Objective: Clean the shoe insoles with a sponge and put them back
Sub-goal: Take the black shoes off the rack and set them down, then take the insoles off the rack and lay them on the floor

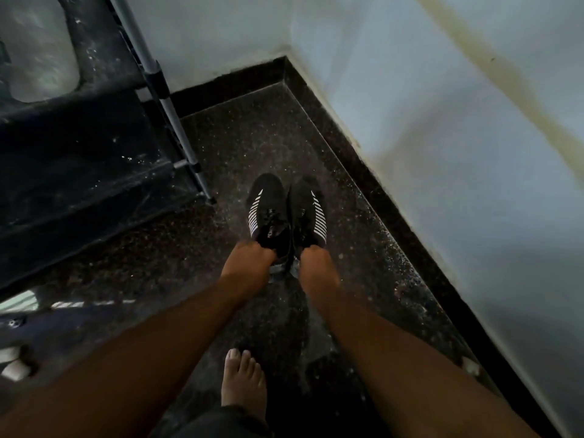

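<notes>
The person is leaning over a pair of black shoes side by side on the dark speckled floor near the wall corner, the left hand gripping the left shoe at its heel opening, the right hand gripping the right shoe likewise; a bare foot is standing just behind.

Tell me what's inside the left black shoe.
The left hand grips the heel opening of the left shoe, its fingers curled into the collar. The inside is dark and covered by the hand, so whether an insole lies in it cannot be seen.
</notes>
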